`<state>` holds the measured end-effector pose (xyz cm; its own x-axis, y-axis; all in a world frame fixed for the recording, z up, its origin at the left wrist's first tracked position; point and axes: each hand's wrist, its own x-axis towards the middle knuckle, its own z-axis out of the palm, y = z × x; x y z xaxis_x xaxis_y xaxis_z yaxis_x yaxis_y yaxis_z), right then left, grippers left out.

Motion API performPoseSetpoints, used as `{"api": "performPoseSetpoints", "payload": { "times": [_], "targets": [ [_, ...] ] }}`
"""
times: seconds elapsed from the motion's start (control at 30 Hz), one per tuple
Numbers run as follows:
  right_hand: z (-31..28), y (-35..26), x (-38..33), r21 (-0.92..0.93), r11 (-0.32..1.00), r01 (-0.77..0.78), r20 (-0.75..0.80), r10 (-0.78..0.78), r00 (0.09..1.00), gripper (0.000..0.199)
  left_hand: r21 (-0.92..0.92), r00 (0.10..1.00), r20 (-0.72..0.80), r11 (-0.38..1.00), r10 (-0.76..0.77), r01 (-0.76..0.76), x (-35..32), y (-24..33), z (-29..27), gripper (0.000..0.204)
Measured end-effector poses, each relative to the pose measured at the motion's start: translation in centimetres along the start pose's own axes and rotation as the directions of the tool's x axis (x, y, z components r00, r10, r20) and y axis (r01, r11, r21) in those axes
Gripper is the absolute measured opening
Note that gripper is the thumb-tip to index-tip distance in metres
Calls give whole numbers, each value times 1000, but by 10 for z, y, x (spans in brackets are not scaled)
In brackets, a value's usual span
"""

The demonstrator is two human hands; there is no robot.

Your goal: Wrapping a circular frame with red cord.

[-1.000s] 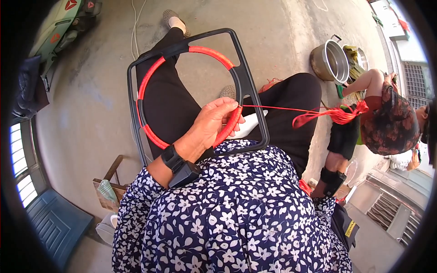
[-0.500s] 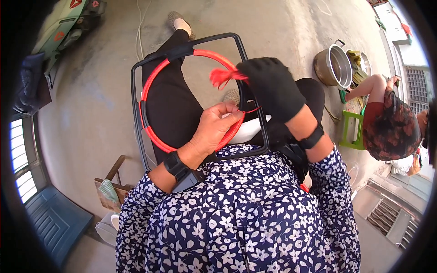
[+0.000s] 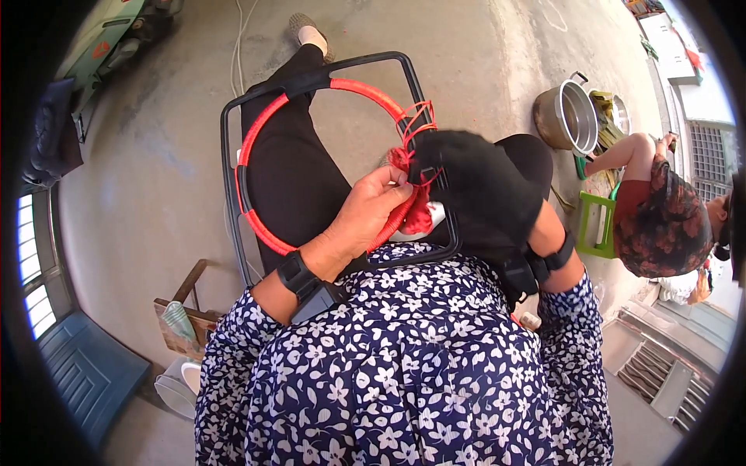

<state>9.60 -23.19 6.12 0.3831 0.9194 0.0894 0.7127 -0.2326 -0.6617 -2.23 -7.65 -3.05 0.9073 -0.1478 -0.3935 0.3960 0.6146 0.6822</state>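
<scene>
Across my lap lies a black frame [image 3: 412,70] with a round ring [image 3: 264,133] inside it, mostly wrapped in red cord and showing black at several gaps. My bare left hand [image 3: 359,208] is closed in a pinch on the ring's right side. My right hand [image 3: 482,175], in a black glove, is closed on a bundle of red cord [image 3: 420,217] beside the frame's right bar. Loops of the cord stick up above the glove, and part of the bundle hangs below it. The glove hides its own fingertips and some of the ring.
On the right a person [image 3: 660,206] sits on a green stool [image 3: 597,225], near a large metal pot [image 3: 566,120]. A blue chair [image 3: 97,373] and a small wooden stool [image 3: 190,330] stand at the lower left. A pale cable [image 3: 238,54] runs over the floor.
My right hand has come down and turned, bringing the red cord bundle from above the ring to its right edge. Loose cord loops now show there. My left hand keeps its place.
</scene>
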Motion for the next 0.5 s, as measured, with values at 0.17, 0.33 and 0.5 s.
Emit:
{"api": "performPoseSetpoints", "payload": {
  "times": [0.17,0.33,0.5],
  "targets": [
    [21,-23,-27,-90,994,-62,-42,59,997,33,-282,993,-6,953,-114,108,-3,13,16,14],
    [30,-17,-30,-216,976,-8,-87,-11,996,29,-186,993,22,976,-115,117,-1,12,8,16],
    [32,-21,-38,32,998,-50,-170,55,984,31,-12,979,-17,979,-202,202,4,18,2,17]
  ]
}}
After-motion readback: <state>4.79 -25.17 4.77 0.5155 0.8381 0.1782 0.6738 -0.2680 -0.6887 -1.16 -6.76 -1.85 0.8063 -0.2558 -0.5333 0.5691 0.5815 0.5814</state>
